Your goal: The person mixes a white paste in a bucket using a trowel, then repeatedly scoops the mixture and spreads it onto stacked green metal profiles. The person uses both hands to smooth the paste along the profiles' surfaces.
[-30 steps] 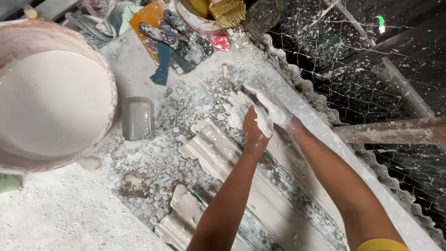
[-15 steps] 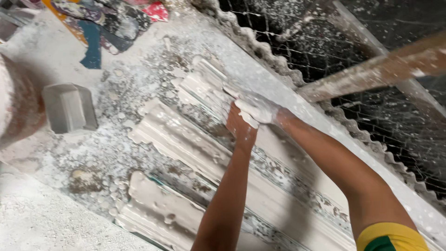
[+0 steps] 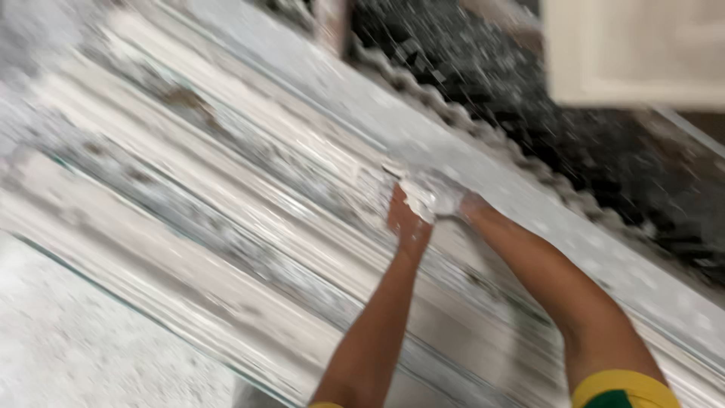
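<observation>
On the long white moulding (image 3: 249, 227), near its far edge, both my hands meet over a lump of wet white plaster (image 3: 427, 198). My right hand (image 3: 445, 198) lies flat on top of that lump, coated white up to the wrist, fingers spread and pressing down rather than closed around anything. My left hand (image 3: 408, 223) sits just beside it and a little nearer to me, touching the same patch of plaster; its fingers are hidden under the paste and under the right hand, so I cannot tell whether it is clenched or loose. Both forearms are bare and reach up from the bottom of the view, and a yellow sleeve with a green edge (image 3: 623, 389) shows on my right arm.

The moulding runs slantwise from the upper left to the lower right, with several raised ribs and grooves along its length, streaked grey and white. The whole view is blurred, so the finer surface is hard to read. Beside it on the near left lies a rough, crumbly white surface of the tabletop (image 3: 83, 340). Past the far edge of the moulding runs a wavy, scalloped white border (image 3: 468, 125), and beyond that a dark mesh speckled with white splashes (image 3: 529, 83). A pale cream panel (image 3: 634, 53) fills the upper right corner.
</observation>
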